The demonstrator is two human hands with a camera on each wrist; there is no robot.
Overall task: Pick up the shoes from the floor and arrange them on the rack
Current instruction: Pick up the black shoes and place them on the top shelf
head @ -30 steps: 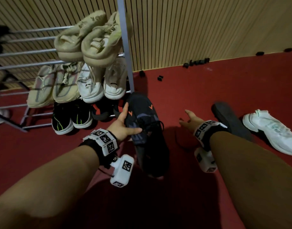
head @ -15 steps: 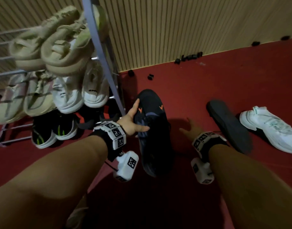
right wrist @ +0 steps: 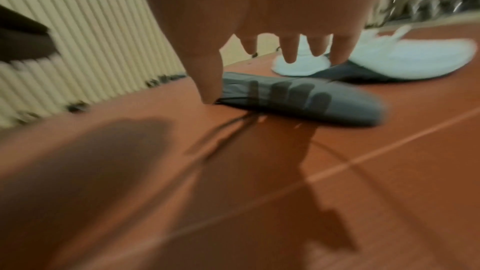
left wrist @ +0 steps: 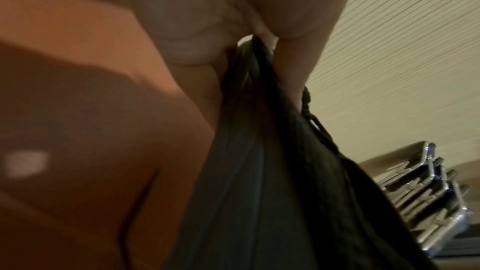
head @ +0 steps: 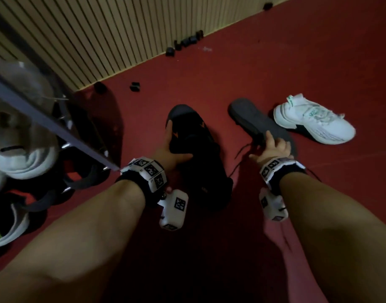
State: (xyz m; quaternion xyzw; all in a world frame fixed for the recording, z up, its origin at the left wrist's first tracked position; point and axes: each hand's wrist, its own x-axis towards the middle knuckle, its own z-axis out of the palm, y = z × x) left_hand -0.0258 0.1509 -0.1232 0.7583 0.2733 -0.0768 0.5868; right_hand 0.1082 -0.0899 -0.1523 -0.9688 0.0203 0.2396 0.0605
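shoes sit both on the rack and on the red floor point(head: 242, 68). far left, the grey metal shoe rack point(head: 56, 130) shows blurred: a white sneaker point(head: 24, 160) on a tier, a black sneaker with white sole and neon green marks point(head: 4, 228) lower down, black straps point(head: 78, 182) between them. behind it runs the beige slatted wall point(head: 100, 36). small black pieces point(head: 187, 41) lie along the wall base.

left hand point(head: 168, 149) grips the black sneaker with orange marks point(head: 200, 154) at its side; fingers curled over the upper, thumb across it. whether the shoe is clear of the floor i cannot tell. in the left wrist view the fingers point(left wrist: 293, 68) pinch dark fabric of the same shoe point(left wrist: 272, 171), lace beside them.

right of it, the dark grey shoe lying sole-up point(head: 259, 125) is on the floor. right hand point(head: 273, 147) is at its near end, fingers bent down onto the sole, loose black laces point(head: 240, 152) trailing beside it. right wrist view is blurred: the fingers point(right wrist: 291, 52) hang spread above the grey sole point(right wrist: 311, 99), thumb tip at its edge; firm hold cannot be told.

far right, the white sneaker with green accents point(head: 314, 121) lies on the floor just beside the grey shoe, touching or nearly so.

both wrists carry black bands with white marker blocks point(head: 150, 171).
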